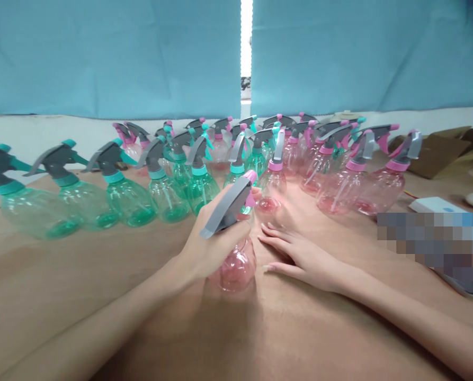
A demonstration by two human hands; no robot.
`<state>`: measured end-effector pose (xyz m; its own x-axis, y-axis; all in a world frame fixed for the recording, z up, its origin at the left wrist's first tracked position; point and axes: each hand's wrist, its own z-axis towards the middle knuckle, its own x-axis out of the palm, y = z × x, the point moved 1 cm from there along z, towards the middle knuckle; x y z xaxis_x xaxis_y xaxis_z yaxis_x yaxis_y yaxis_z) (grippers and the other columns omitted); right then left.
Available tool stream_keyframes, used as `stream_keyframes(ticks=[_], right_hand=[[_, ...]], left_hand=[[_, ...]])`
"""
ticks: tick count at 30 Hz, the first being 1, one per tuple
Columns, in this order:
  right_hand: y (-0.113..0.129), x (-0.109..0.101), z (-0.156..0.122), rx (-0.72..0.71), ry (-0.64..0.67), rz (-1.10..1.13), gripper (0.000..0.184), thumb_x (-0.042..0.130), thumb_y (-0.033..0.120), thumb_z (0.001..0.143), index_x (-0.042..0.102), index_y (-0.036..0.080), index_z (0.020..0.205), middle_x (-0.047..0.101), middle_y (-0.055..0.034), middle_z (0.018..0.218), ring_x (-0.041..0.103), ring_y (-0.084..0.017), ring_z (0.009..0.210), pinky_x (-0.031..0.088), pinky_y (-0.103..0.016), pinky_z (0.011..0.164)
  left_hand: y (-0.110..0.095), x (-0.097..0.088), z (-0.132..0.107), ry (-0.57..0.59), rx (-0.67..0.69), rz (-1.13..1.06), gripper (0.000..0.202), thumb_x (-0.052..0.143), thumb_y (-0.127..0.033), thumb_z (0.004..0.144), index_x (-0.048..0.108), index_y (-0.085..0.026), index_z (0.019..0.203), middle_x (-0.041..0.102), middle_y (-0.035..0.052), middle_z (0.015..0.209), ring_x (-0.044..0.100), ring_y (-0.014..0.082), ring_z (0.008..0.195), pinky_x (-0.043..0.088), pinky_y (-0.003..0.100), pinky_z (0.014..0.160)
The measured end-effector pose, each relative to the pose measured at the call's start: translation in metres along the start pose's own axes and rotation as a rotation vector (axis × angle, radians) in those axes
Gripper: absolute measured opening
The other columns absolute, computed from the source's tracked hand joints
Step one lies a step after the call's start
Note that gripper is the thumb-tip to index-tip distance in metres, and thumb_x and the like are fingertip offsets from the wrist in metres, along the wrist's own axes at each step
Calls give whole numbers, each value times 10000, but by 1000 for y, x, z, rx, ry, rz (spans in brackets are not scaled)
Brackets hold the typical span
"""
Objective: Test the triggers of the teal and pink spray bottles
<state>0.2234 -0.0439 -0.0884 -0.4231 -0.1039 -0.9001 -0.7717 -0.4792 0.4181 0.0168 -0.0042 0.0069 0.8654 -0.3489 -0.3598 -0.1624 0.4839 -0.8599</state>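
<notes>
My left hand (pixel 216 227) is wrapped round the neck of a pink spray bottle (pixel 236 270) with a grey and pink trigger head. The bottle stands on the wooden table (pixel 172 328), and my fingers hide its collar. To the right of it my right hand (pixel 295 251) lies on the tabletop, fingers stretched out and holding nothing. Just beyond my hands stand another pink spray bottle (pixel 275 185) and a green spray bottle (pixel 203 185).
Several green spray bottles (pixel 131 198) line the left side, and several pink ones (pixel 341 190) stand at the right. An open cardboard box (pixel 446 151) and a small white box (pixel 438 205) lie farther right. Blue curtains (pixel 113 58) hang behind.
</notes>
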Motion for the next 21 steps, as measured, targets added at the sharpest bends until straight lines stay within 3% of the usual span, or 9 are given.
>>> stream_keyframes(ticks=[3,6,8,12,15,21], right_hand=[[0,0,0,0,8,-6,725,440,643,901,383,192,1465,351,-136,1521,287,-316,1411,290,-532,1125],[-1,1,0,-1,12,-3,720,437,639,905,372,198,1471,342,-133,1526,281,-311,1414,290,-531,1124],[-1,1,0,-2,6,7,717,446,635,904,375,199,1469,344,-133,1525,282,-315,1414,289,-532,1125],[-1,1,0,3,1,14,718,453,635,901,387,195,1464,350,-132,1523,287,-322,1410,282,-525,1130],[-1,1,0,13,10,20,718,450,637,900,380,204,1469,345,-122,1527,281,-322,1413,275,-521,1134],[-1,1,0,20,20,30,723,453,641,897,348,231,1483,330,-102,1538,270,-319,1417,271,-518,1137]], left_hand=[[0,2,0,25,-25,-60,496,533,-137,759,522,-281,1233,651,16,991,570,135,660,498,276,632],[-1,2,1,37,-8,-79,586,534,-106,736,488,-280,1294,633,40,1176,600,135,713,515,278,685],[-1,2,1,48,-15,-86,622,524,-83,716,481,-284,1304,628,36,1199,568,109,637,502,259,633],[-1,3,1,41,-48,-97,602,526,-97,718,492,-259,1296,672,5,913,472,92,504,443,239,512],[0,4,1,34,-49,-101,559,539,-142,733,503,-236,1282,599,-40,694,428,93,465,442,246,513],[0,3,2,55,-42,-43,514,516,-104,736,527,-239,1232,477,-75,598,385,84,454,378,224,470]])
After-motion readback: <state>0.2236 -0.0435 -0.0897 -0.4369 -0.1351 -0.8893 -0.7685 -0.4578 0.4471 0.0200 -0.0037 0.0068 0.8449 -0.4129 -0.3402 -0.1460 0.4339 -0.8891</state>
